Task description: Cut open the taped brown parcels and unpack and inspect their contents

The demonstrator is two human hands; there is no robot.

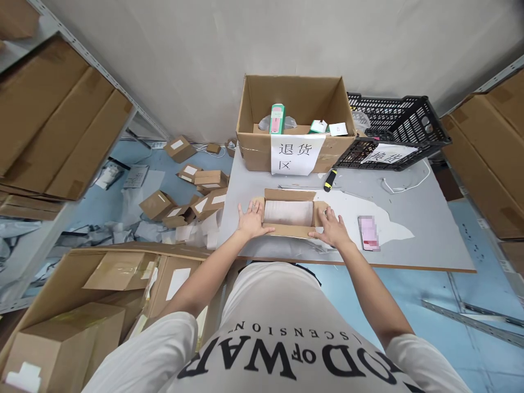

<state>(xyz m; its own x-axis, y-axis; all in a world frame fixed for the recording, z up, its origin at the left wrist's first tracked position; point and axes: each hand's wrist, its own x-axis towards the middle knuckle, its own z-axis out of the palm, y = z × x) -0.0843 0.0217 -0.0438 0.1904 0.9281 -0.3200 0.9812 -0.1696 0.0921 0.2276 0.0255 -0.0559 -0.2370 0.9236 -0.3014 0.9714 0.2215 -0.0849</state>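
A small open cardboard box [290,194] lies on the grey table [426,229] in front of me, with a pale wrapped item [289,213] inside. My left hand [250,218] rests flat on the box's left flap, fingers spread. My right hand [333,228] presses on the right flap and front edge. Neither hand grips anything.
A large open carton [254,153] with a paper sign stands at the table's back, a black plastic crate [393,128] to its right. A phone [368,233], a yellow-black tool [329,180] and a white cable [405,185] lie on the table. Small boxes litter the floor left; cartons fill the shelves.
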